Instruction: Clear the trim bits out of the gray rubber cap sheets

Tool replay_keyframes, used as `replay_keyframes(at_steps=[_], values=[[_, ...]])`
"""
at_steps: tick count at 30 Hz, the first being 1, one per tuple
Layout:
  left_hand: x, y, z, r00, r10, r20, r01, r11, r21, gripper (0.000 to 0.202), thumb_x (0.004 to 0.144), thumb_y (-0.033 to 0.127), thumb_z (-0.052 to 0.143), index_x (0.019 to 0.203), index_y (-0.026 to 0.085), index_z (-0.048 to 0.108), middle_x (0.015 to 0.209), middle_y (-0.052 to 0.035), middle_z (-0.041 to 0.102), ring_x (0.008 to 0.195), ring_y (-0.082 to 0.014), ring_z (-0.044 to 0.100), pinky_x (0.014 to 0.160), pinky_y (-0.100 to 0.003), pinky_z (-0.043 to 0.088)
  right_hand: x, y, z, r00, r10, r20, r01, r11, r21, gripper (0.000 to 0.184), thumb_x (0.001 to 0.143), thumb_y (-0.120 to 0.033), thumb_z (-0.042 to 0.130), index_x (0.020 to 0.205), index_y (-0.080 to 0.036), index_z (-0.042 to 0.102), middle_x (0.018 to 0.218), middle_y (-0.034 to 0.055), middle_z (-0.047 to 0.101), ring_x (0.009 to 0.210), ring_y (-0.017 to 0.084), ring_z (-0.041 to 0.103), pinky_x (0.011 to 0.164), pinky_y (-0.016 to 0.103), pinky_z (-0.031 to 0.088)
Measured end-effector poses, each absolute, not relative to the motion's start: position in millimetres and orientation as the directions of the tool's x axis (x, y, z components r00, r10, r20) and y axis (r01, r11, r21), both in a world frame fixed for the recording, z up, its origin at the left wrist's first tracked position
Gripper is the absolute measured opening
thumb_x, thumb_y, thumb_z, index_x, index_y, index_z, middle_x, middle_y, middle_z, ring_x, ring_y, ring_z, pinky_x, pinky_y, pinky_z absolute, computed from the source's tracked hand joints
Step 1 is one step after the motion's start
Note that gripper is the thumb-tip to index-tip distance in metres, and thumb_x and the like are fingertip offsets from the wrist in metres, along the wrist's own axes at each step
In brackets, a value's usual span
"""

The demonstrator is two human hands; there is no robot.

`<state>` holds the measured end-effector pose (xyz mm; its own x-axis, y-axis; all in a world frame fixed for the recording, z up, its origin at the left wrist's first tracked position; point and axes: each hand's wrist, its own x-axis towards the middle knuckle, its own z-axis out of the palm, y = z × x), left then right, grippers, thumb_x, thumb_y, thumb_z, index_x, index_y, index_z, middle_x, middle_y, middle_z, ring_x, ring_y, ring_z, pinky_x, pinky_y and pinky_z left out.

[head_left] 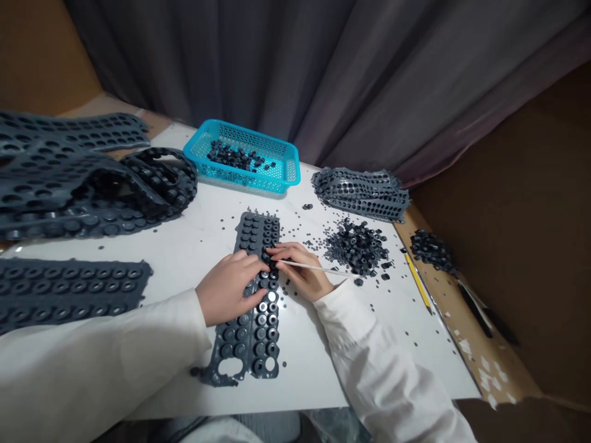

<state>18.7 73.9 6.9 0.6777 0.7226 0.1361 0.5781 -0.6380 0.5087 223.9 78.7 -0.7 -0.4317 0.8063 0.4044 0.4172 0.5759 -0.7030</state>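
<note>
A dark grey moulded rubber sheet [249,332], with rows of round raised parts, lies lengthwise before me on the white tabletop. Across its middle, my left hand [233,286] holds it down, fingers bent over it, thumb and forefinger apart. My right hand [300,271] is closed around a thin white stick [318,267] at the sheet's right edge. The stick's far end points right; its tip at the sheet is hidden by my fingers. Two round holes show white at the sheet's near end. A pile of small black rubber pieces [362,246] lies right of my right hand.
A blue basket [289,175] holding black pieces stands at the back. Larger perforated sheets [60,184] are heaped left, above another studded sheet [69,289]. A folded perforated bundle [362,194] lies back right. A yellow pencil-like tool [418,283] rests near the right edge, beside dark-handled tools [475,307].
</note>
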Motion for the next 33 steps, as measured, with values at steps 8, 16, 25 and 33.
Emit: replay_keyframes(at_steps=[8,16,25,33], values=[[19.1,74.0,6.5,0.676,0.723,0.144,0.585,-0.645,0.492,0.021,0.082,0.031,0.053,0.098,0.019,0.057,0.086,-0.0044,0.057,0.088,-0.0242,0.05,0.072,-0.035,0.04,225.5,81.0,1.3,-0.659,0.602,0.45,0.599,0.782,-0.169,0.01,0.09,-0.02,0.051,0.094,-0.018,0.06,0.112,0.0077,0.068,0.103,0.022,0.06,0.082,0.038,0.047],[19.5,73.7,8.7,0.675,0.725,0.137,0.585,-0.64,0.498,0.018,0.082,0.031,0.053,0.093,0.018,0.056,0.084,-0.004,0.055,0.086,-0.0233,0.049,0.072,-0.035,0.039,224.3,79.4,0.6,-0.692,0.537,0.482,0.611,0.791,-0.004,0.013,0.092,-0.021,0.049,0.097,-0.017,0.06,0.116,0.0085,0.066,0.094,0.019,0.062,0.076,0.034,0.045],[19.2,73.8,9.1,0.675,0.725,0.139,0.585,-0.64,0.499,0.017,0.082,0.032,0.053,0.092,0.019,0.056,0.084,-0.0038,0.056,0.086,-0.023,0.05,0.07,-0.034,0.039,226.0,80.3,-0.4,-0.691,0.574,0.438,0.602,0.793,-0.09,0.016,0.093,-0.022,0.046,0.097,-0.018,0.061,0.115,0.0095,0.066,0.096,0.019,0.06,0.079,0.033,0.045],[18.7,74.1,6.7,0.675,0.722,0.149,0.574,-0.641,0.509,0.024,0.083,0.033,0.052,0.101,0.019,0.057,0.086,-0.0046,0.057,0.087,-0.0231,0.05,0.074,-0.036,0.04,227.5,81.5,-1.1,-0.585,0.662,0.469,0.713,0.695,-0.093,0.021,0.094,-0.021,0.039,0.103,-0.018,0.058,0.12,0.0133,0.063,0.09,0.022,0.06,0.077,0.039,0.043]])
